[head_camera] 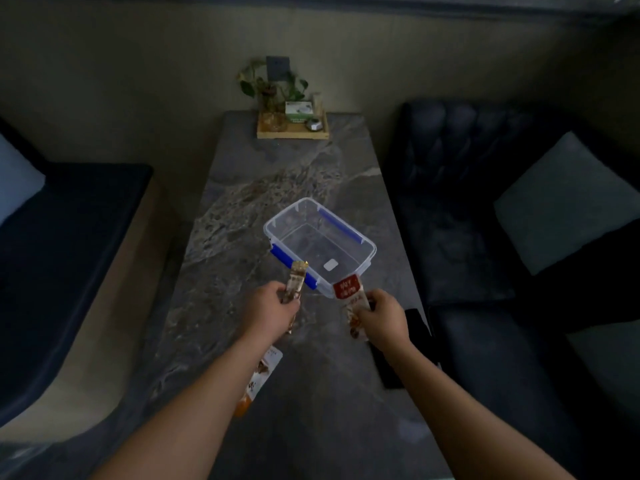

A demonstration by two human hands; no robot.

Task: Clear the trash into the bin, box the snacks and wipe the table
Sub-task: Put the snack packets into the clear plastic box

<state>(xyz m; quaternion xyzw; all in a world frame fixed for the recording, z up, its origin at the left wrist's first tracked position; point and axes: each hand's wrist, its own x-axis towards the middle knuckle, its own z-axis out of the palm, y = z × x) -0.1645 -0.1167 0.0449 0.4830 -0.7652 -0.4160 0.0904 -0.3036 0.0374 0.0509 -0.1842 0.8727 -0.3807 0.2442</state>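
Observation:
A clear plastic box (367,244) with blue clips sits open on the grey marble table (242,216), with only a small white label showing on its floor. My left hand (273,308) grips a brown and gold snack packet (296,280) just in front of the box's near left corner. My right hand (382,317) holds a red and white snack packet (348,291) whose top touches or overlaps the box's near corner. Another white and orange snack packet (259,379) lies on the table, partly hidden under my left forearm.
A dark flat object (414,336), perhaps a phone or lid, lies at the table's right edge under my right arm. A wooden tray (292,133) with a plant and small items stands at the far end. Dark sofas flank the table on both sides.

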